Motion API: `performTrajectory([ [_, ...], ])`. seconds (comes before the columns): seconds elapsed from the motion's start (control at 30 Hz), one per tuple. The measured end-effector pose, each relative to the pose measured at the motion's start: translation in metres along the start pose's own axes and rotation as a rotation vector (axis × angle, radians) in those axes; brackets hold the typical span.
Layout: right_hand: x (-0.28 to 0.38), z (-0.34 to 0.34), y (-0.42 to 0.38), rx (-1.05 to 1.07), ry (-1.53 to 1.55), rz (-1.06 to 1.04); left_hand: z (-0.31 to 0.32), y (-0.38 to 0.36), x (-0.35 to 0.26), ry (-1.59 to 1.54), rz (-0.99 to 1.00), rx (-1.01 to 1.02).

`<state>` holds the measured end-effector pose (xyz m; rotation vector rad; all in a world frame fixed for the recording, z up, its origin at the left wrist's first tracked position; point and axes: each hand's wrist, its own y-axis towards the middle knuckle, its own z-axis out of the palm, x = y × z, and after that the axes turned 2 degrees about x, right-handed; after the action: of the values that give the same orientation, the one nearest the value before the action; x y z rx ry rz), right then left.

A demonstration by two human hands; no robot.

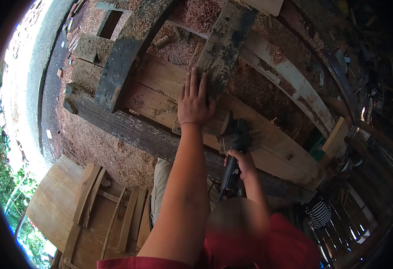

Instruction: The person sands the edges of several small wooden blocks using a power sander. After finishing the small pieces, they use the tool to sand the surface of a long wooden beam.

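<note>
Grinder (230, 175) is lying in the closed right hand (243, 165), its head hovering at a wooden board (268, 130); the left hand (195, 105), open, is resting palm down beside a dark beam (225, 45).

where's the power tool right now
In the head view, the power tool is just right of centre, held in the right hand, with its head beside the left hand and at the planks.
</note>
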<state>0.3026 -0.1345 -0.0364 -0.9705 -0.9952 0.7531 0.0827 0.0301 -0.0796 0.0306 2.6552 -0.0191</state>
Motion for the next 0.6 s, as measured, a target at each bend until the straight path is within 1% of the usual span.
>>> performTrajectory([
  [0.13,0.001,-0.001,-0.004,0.013,0.025,-0.004,0.0,0.0,0.0,0.003,0.006,-0.012],
  [0.33,-0.01,0.004,-0.028,-0.02,0.032,0.115,0.0,0.0,-0.001,-0.004,-0.013,0.001],
  [0.43,-0.021,0.001,-0.02,-0.035,0.034,0.033,-0.002,0.0,-0.002,0.002,-0.007,-0.012],
  [0.53,-0.016,-0.002,-0.02,-0.008,0.015,0.125,-0.002,0.0,-0.002,-0.009,-0.012,-0.007],
  [0.6,-0.019,-0.001,-0.023,-0.021,0.017,0.125,-0.002,0.0,-0.002,-0.014,-0.014,-0.007],
])
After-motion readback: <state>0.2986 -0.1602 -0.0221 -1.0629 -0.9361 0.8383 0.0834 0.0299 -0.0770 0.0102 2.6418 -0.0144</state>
